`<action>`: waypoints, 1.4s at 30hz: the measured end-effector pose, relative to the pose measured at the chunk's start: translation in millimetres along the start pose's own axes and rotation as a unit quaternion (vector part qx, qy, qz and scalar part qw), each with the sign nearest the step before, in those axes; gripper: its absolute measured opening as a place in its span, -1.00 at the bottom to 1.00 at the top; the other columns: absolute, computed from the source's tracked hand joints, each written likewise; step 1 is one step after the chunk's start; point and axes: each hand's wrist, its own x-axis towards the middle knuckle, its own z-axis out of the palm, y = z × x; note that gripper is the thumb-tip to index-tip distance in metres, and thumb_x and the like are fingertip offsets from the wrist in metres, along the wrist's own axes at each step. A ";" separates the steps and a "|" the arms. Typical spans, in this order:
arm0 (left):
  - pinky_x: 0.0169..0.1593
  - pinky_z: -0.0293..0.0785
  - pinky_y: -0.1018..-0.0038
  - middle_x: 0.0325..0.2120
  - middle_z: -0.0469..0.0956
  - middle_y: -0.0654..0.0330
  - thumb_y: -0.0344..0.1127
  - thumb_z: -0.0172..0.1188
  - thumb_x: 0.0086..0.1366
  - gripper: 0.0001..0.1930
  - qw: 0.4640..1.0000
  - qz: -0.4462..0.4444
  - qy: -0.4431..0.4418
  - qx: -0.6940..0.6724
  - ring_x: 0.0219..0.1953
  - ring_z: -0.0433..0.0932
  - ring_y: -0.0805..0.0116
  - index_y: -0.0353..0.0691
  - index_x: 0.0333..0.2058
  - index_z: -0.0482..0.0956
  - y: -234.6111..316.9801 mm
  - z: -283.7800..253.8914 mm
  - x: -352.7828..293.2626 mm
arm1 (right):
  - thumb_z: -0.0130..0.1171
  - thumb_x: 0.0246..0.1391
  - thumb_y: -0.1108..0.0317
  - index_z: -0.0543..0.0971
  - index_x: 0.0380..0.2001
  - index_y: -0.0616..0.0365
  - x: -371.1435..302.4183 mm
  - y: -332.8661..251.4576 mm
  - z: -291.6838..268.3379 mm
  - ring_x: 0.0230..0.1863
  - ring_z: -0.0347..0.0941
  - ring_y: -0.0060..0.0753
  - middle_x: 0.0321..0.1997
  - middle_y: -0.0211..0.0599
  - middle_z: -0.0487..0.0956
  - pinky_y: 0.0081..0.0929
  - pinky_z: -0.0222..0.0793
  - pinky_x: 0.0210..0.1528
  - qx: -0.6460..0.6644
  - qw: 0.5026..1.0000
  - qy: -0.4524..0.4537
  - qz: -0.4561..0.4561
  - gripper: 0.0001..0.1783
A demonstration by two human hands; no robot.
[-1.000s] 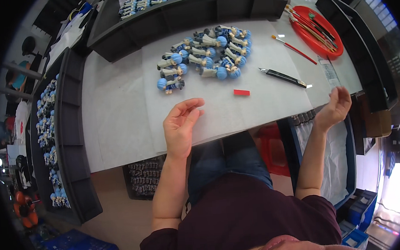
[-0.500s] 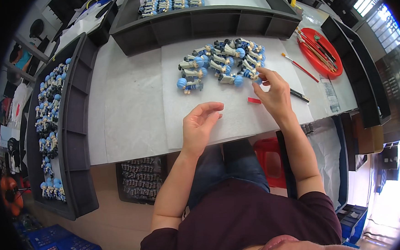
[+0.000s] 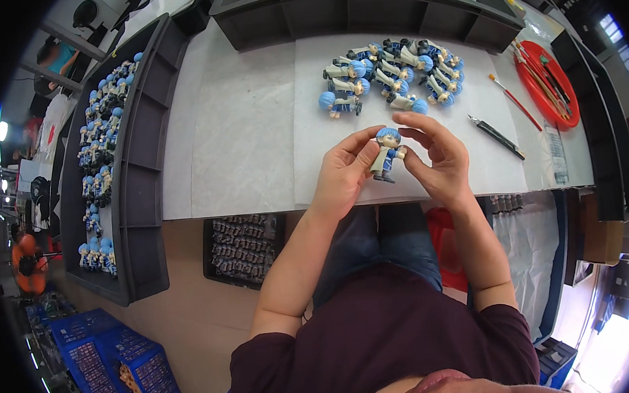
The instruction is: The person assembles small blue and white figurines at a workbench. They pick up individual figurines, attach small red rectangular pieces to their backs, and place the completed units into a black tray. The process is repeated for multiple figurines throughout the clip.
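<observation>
A small figurine (image 3: 387, 156) with blue hair, a pale cape and blue clothes is upright between my hands above the white sheet. My left hand (image 3: 343, 172) pinches it at the cape side, thumb in front. Curved around its other side is my right hand (image 3: 442, 161), fingers apart; the thumb tip is at the figurine's arm and the fingertips are near its head. Beyond my hands, several similar figurines (image 3: 398, 85) lie in a cluster on the white sheet (image 3: 311, 143).
A dark pen-like tool (image 3: 497, 138) and a red-handled brush (image 3: 516, 103) lie right, beside a red tray (image 3: 573, 114) of brushes. A grey crate (image 3: 138, 164) with blue-haired figurines stands left; another grey crate (image 3: 361, 19) spans the far side.
My right hand has come back from the cluster toward my left hand. A figurine is now in my left hand's grip. The view has shifted, and the red strip is out of sight.
</observation>
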 end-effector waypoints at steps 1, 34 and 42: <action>-0.15 0.42 0.57 -0.22 0.49 0.20 -0.35 -0.02 0.29 -0.65 1.000 0.007 0.010 -0.006 -0.22 0.48 0.52 -0.34 0.02 0.30 0.6 -0.2 -0.2 | 0.04 -0.12 0.70 0.42 -0.09 0.29 -1.0 1.6 4.3 -0.03 0.40 -0.42 -0.12 -0.25 0.47 -0.52 0.34 -0.02 0.029 0.999 0.039 0.005 -0.58; -0.04 0.34 0.46 -0.18 0.46 0.03 -0.18 -0.02 0.29 -0.71 0.996 0.065 0.057 0.000 -0.14 0.43 0.39 -0.21 -0.11 0.32 -2.0 0.0 5.7 | 0.24 -0.09 0.49 0.32 0.01 0.23 -20.6 19.2 3.6 -0.21 0.42 -0.51 -0.16 -0.19 0.44 -0.55 0.40 -0.12 0.082 0.983 -0.037 0.158 -0.45; -0.01 0.31 0.43 -0.20 0.48 0.07 -0.22 0.05 0.25 -0.71 0.996 0.066 0.052 -0.002 -0.15 0.44 0.38 -0.21 -0.11 0.32 -2.3 -0.5 5.0 | 0.20 -0.07 0.53 0.31 0.02 0.24 -19.9 20.0 3.1 -0.14 0.42 -0.48 -0.14 -0.18 0.45 -0.53 0.39 -0.09 0.085 0.984 -0.044 0.152 -0.47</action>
